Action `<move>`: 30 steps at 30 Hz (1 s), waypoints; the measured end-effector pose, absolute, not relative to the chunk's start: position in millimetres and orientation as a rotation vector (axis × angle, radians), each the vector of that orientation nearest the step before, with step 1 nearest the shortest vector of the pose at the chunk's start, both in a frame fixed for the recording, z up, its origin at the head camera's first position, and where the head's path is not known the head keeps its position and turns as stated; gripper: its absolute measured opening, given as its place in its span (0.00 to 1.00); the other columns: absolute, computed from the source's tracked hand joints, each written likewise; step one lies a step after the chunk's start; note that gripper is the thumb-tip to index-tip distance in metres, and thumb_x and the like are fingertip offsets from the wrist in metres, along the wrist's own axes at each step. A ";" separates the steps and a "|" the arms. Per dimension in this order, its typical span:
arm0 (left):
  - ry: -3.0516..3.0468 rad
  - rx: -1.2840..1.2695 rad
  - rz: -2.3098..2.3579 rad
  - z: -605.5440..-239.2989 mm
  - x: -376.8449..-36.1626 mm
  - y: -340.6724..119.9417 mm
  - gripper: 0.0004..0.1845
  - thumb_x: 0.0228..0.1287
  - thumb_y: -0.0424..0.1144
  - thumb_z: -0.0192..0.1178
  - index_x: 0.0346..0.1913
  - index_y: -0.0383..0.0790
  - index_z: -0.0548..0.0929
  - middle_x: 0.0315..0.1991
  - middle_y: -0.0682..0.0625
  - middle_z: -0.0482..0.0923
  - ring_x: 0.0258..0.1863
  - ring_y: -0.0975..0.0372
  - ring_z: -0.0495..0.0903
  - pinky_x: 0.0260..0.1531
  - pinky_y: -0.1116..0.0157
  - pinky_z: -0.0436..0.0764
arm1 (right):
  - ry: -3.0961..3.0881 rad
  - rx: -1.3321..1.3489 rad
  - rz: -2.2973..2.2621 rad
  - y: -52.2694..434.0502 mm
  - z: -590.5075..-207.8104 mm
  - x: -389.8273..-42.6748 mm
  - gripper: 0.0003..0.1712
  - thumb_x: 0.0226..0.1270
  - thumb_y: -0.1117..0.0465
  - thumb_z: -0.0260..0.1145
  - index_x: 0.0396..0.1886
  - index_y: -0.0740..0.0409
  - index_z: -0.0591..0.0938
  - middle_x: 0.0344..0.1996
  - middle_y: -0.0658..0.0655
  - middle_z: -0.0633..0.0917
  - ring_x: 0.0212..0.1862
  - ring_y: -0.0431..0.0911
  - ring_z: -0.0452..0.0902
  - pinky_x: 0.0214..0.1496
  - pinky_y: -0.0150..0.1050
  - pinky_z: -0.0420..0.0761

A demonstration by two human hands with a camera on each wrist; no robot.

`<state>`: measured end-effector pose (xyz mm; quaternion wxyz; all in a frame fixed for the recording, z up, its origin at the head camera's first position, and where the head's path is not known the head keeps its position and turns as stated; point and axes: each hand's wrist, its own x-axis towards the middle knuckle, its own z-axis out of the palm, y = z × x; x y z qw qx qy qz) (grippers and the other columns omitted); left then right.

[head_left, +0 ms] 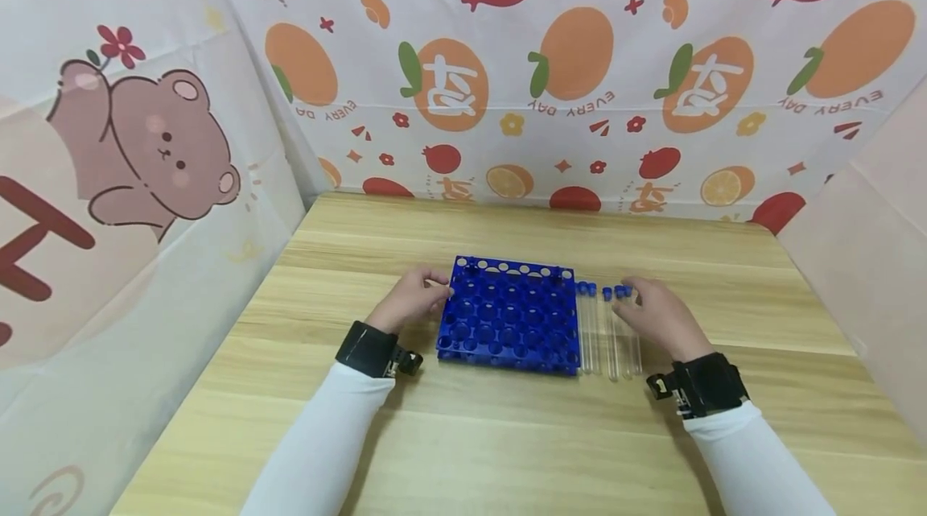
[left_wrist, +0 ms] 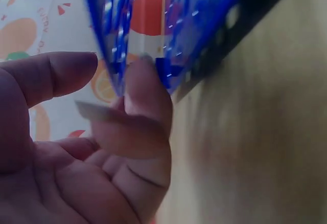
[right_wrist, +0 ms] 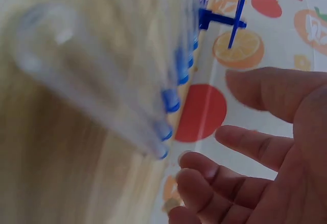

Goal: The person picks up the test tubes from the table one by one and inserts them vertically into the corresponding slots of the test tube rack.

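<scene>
A blue test tube rack (head_left: 510, 313), with rows of round holes, stands on the wooden table. My left hand (head_left: 414, 299) is at its left side. In the left wrist view, the fingers (left_wrist: 148, 91) reach the rack's end between its two plates, and the thumb stands apart from them. Clear test tubes (head_left: 611, 339) with blue caps lie side by side just right of the rack, several in all. Over their right-hand caps hovers my right hand (head_left: 662, 315). Its fingers (right_wrist: 255, 144) are spread and loosely bent, holding nothing in the right wrist view.
The wooden table (head_left: 507, 443) runs back to a fruit-print cloth (head_left: 507, 81) hanging behind it. Another cloth with a bear print (head_left: 162, 150) hangs on the left, and a pale cloth (head_left: 883, 242) borders the right side.
</scene>
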<state>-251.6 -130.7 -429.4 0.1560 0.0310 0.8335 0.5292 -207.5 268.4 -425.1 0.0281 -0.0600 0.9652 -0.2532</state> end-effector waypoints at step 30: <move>2.035 0.009 1.791 -459.7 -253.6 -135.4 0.14 0.67 0.34 0.58 0.53 0.32 0.79 0.23 0.55 0.73 0.18 0.66 0.71 0.12 0.72 0.60 | 2.878 -0.068 -0.949 261.7 -410.0 -221.4 0.24 0.67 0.58 0.63 0.58 0.61 0.67 0.30 0.59 0.78 0.25 0.48 0.72 0.24 0.39 0.72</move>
